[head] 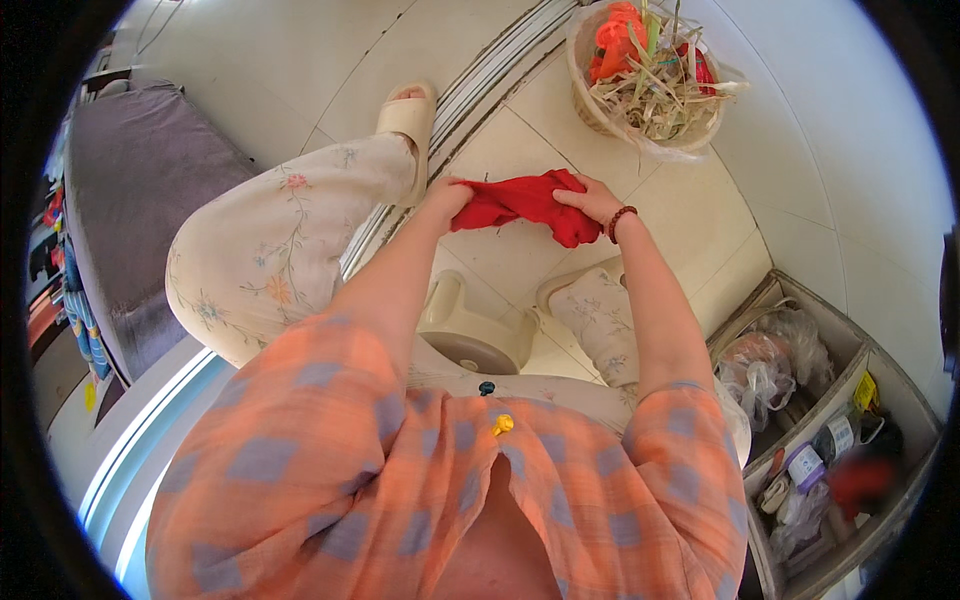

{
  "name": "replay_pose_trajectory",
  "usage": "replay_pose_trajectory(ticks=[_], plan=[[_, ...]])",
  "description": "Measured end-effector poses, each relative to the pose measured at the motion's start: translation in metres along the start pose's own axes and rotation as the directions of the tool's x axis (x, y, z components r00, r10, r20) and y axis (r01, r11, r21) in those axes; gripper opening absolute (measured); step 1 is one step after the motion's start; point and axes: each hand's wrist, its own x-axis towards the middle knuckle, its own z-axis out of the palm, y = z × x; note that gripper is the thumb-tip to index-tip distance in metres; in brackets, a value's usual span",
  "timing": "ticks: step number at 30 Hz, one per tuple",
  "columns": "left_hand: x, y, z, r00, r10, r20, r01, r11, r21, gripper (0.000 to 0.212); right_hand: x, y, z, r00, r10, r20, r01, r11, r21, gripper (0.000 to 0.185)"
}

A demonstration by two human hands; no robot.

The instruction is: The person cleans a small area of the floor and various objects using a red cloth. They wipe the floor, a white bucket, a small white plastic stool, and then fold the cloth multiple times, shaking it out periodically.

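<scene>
A red cloth is stretched between my two hands, above the tiled floor. My left hand grips its left end, with the fingers hidden behind the fabric. At the right, my right hand holds the bunched end, its thumb on top; a beaded bracelet is on that wrist. The cloth is creased and twisted, so its exact kind cannot be told. Below it, between my legs, stands a small cream plastic stool.
A bin lined with a plastic bag holds dry plant husks and a red bag. On the right, a divided drawer box contains plastic bags and small goods. A metal door track crosses the floor; a grey cushioned seat is at the left.
</scene>
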Motion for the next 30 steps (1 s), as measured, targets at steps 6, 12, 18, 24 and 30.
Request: replay_pose_trajectory(ticks=[6, 12, 18, 24, 30], plan=[[0.037, -0.098, -0.047, 0.833, 0.146, -0.534, 0.052, 0.94, 0.338, 0.057, -0.014, -0.016, 0.048, 0.922, -0.193, -0.335, -0.218, 0.456, -0.863, 0.075], [0.012, -0.054, -0.011, 0.719, -0.11, -0.686, 0.284, 0.948, 0.146, 0.08, -0.001, 0.026, 0.062, 0.871, -0.231, -0.433, -0.096, 0.785, -0.612, 0.068], [0.023, -0.064, 0.019, 0.694, -0.503, -0.515, 0.382, 0.864, -0.329, 0.075, 0.022, 0.07, 0.112, 0.808, -0.177, -0.562, -0.129, 0.878, -0.462, 0.072], [0.049, -0.081, 0.017, 0.775, -0.479, -0.412, 0.2, 0.805, -0.559, 0.054, 0.054, 0.035, 0.139, 0.859, -0.152, -0.488, -0.107, 0.88, -0.463, 0.073], [0.068, -0.026, 0.002, 0.855, -0.314, -0.413, 0.143, 0.908, -0.395, 0.039, 0.112, 0.001, 0.129, 0.865, -0.378, -0.33, 0.105, 0.779, -0.618, 0.062]])
